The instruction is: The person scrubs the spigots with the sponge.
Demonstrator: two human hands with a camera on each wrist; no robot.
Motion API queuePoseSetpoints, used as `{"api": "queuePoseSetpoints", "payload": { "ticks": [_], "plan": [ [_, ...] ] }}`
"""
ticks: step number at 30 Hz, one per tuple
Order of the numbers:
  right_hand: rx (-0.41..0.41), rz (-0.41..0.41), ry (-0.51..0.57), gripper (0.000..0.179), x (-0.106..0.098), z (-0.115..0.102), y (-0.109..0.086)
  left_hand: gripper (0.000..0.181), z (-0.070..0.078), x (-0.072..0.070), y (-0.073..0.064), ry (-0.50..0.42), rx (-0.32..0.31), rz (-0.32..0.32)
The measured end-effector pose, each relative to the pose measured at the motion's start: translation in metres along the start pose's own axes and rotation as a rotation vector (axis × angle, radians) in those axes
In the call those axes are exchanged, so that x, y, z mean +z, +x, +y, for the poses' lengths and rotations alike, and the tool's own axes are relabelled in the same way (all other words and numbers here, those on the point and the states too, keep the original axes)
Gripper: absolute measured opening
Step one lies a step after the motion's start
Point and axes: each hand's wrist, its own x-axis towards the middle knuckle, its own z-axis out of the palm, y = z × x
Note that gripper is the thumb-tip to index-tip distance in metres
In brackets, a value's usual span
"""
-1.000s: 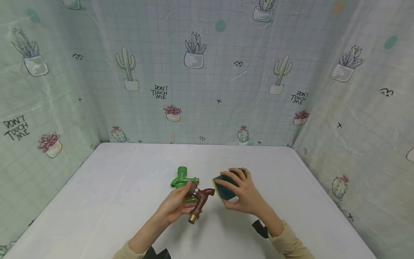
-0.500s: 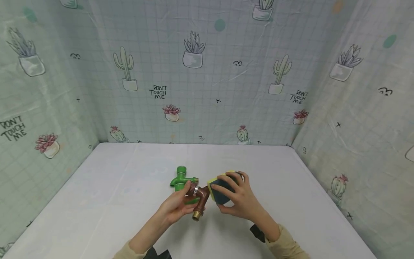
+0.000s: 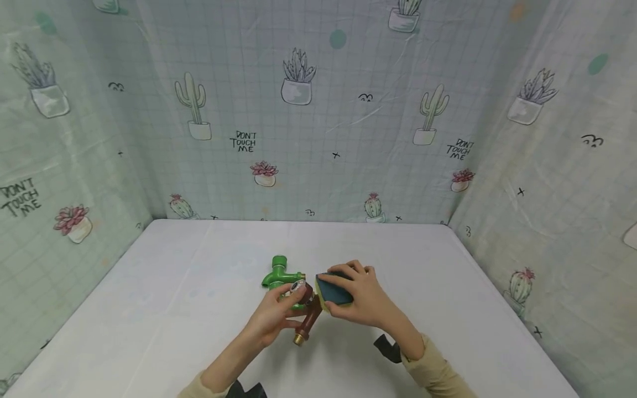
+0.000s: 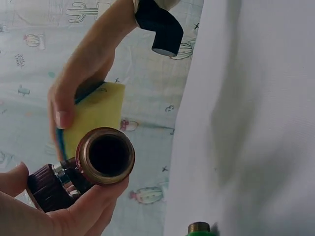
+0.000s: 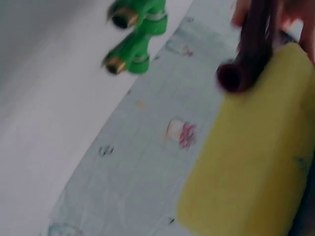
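My left hand (image 3: 271, 316) grips a brown tap (image 3: 309, 320) by its ribbed knob, with fingers under the body. Its brass-threaded inlet points down toward me in the head view. In my right hand (image 3: 365, 298) is a two-layer sponge (image 3: 334, 289), dark blue-green on one side and yellow on the other. The yellow face (image 5: 251, 147) lies at the tap's spout (image 5: 234, 77) in the right wrist view; firm contact is hard to judge. The left wrist view looks into the round inlet (image 4: 132, 157), with the sponge (image 4: 101, 110) behind it.
Two green taps (image 5: 142, 12) with brass ends lie on the white table (image 3: 209, 276), just beyond my left hand; the head view partly hides one. Cactus-print cloth (image 3: 318, 138) walls the back and sides. Dark wrist mounts (image 3: 388, 349) sit under both forearms.
My right hand has moved left, bringing the sponge up to the brown tap. My left hand has turned the tap, so the knob's end now faces the head camera.
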Motion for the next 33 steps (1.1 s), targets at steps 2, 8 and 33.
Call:
{"api": "queuePoseSetpoints", "payload": {
  "ticks": [2, 8, 33],
  "plan": [
    [0.054, -0.007, -0.032, 0.046, -0.002, 0.007, -0.002, 0.064, 0.001, -0.001, -0.001, -0.003, -0.005, 0.031],
    [-0.078, 0.132, 0.067, 0.058, 0.001, 0.005, -0.009, 0.067, 0.003, -0.004, 0.000, -0.096, -0.022, 0.046],
    [-0.211, 0.329, -0.071, 0.047, 0.014, 0.008, -0.010, 0.071, 0.011, -0.002, 0.001, -0.249, -0.058, 0.009]
  ]
}}
